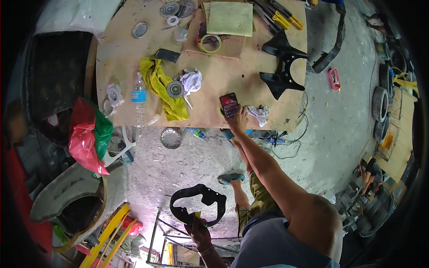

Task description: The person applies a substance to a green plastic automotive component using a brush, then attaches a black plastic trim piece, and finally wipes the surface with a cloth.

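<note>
My left hand [199, 234] grips a black plastic ring-shaped part [175, 196] by its lower edge, out over the floor. A small yellow piece [197, 215] shows at its fingers; what it is I cannot make out. Reaching across to the table's near edge, my right hand [239, 119] has its fingers closed on the lower end of a phone [229, 104] with a lit screen. Partly hidden behind the phone is a roll of yellow-green tape [220, 110]. A crumpled white cloth [258, 115] lies just right of that hand.
The wooden table [214, 80] carries a yellow towel [166, 91], a water bottle [139, 100], a black plastic panel [284, 64] and tools [281, 18]. Cables [299, 134] hang off its near right side. A grey bumper-like part [67, 196] stands at left.
</note>
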Tool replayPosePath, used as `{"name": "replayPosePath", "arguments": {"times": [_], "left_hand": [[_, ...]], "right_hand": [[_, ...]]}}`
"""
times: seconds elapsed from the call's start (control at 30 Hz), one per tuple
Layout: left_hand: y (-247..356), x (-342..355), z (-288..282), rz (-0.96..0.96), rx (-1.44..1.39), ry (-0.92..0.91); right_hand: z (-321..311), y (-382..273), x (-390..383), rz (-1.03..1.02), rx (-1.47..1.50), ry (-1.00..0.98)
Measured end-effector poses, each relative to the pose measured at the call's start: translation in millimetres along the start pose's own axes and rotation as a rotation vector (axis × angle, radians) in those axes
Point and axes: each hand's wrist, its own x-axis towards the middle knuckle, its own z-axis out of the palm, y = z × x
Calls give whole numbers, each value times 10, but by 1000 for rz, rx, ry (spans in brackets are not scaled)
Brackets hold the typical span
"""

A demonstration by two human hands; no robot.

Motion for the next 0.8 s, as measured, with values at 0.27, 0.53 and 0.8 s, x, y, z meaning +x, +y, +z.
{"name": "replayPosePath", "arguments": {"times": [0.27,0.53,0.8], "left_hand": [[54,57,133,1,8,-46],[147,55,111,-5,53,-70],[14,234,261,-48,76,-6]], "right_hand": [[139,-23,93,-114,218,-77],[-406,792,-445,-142,279,-297],[-820,1965,-1544,-143,-229,-885]]}}
